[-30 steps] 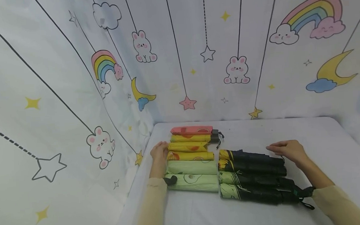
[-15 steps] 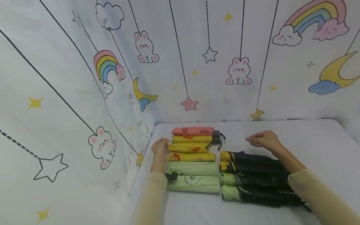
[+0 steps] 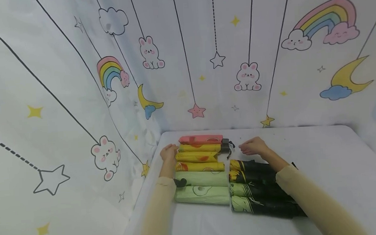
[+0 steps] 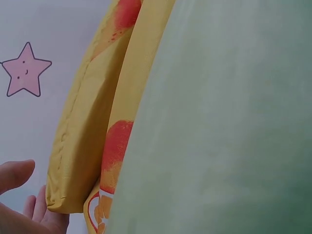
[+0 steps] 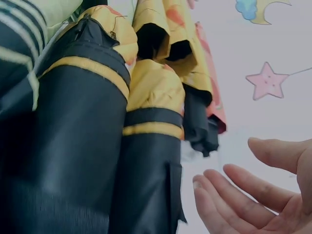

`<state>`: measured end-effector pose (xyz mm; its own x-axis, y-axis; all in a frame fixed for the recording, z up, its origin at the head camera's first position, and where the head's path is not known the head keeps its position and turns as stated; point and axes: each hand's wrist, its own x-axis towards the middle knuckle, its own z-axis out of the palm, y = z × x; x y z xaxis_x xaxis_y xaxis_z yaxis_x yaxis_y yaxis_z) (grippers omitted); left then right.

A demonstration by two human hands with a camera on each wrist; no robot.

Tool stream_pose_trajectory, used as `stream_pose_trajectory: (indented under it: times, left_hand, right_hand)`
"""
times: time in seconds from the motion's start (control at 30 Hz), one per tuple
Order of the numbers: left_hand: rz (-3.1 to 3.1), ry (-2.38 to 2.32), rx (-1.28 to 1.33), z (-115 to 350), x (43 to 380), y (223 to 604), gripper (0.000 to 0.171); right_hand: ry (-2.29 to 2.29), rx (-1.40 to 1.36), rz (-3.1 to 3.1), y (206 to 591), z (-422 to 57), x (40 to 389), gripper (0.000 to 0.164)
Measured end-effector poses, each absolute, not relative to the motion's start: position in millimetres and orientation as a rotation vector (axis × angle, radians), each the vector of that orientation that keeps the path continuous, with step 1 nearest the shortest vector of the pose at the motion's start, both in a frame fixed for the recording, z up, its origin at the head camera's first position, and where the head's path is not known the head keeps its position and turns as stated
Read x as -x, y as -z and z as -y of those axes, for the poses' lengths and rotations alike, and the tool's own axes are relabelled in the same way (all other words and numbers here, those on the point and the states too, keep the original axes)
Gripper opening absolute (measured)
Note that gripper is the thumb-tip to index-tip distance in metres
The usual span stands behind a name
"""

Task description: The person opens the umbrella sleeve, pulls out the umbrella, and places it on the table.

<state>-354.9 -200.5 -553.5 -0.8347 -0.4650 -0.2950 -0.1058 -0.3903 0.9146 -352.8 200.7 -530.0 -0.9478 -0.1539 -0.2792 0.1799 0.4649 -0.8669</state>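
Folded umbrellas lie in two columns on the white table. In the head view, the left column runs from a pink-red umbrella [image 3: 201,139] at the back, through yellow ones [image 3: 197,156] with orange-slice prints, to pale green avocado ones [image 3: 202,195] in front. My left hand [image 3: 169,152] is beside the left ends of the yellow umbrellas; in the left wrist view its fingers lie by a yellow end [image 4: 61,200], thumb apart. My right hand [image 3: 254,146] hovers with extended fingers, holding nothing, just right of the black handles [image 3: 225,145] of the back umbrellas.
The right column holds black umbrellas with yellow ends [image 3: 237,164] and green ends [image 3: 240,203], partly hidden under my right forearm. A white curtain [image 3: 173,79] printed with rabbits, stars and rainbows stands behind and left of the table [image 3: 328,150].
My right hand has moved left across the back of the black umbrellas, toward the handles of the back ones. My left hand has shifted slightly, staying at the left ends. The umbrellas stay put.
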Motion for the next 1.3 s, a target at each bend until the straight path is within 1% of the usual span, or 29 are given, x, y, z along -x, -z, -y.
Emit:
stream_pose_trajectory:
  times: [0.23, 0.43, 0.57, 0.73, 0.9, 1.1, 1.3]
  left_hand:
    - [1.604, 2.268, -0.81, 201, 361, 558, 0.047]
    - [1.604, 2.269, -0.831, 202, 359, 555, 0.051]
    - [1.633, 2.282, -0.802, 201, 359, 559, 0.052]
    - [1.725, 2.254, -0.761, 197, 362, 570, 0.049]
    - [1.736, 2.258, -0.767, 196, 366, 577, 0.046]
    - [1.718, 2.305, -0.766, 198, 361, 577, 0.046]
    - [1.66, 2.326, -0.783, 200, 364, 579, 0.046]
  right_hand:
    - [1.407, -0.107, -2.33, 540, -178, 368, 0.049]
    - [1.406, -0.116, -2.305, 548, -165, 374, 0.051]
    - [1.445, -0.152, -2.298, 553, -155, 376, 0.051]
    - [1.563, -0.185, -2.221, 559, -144, 375, 0.053]
    - [1.721, -0.306, -2.017, 564, -136, 377, 0.052]
    - [1.769, -0.299, -1.991, 565, -132, 376, 0.059]
    - [1.863, -0.405, -1.942, 554, -128, 370, 0.064]
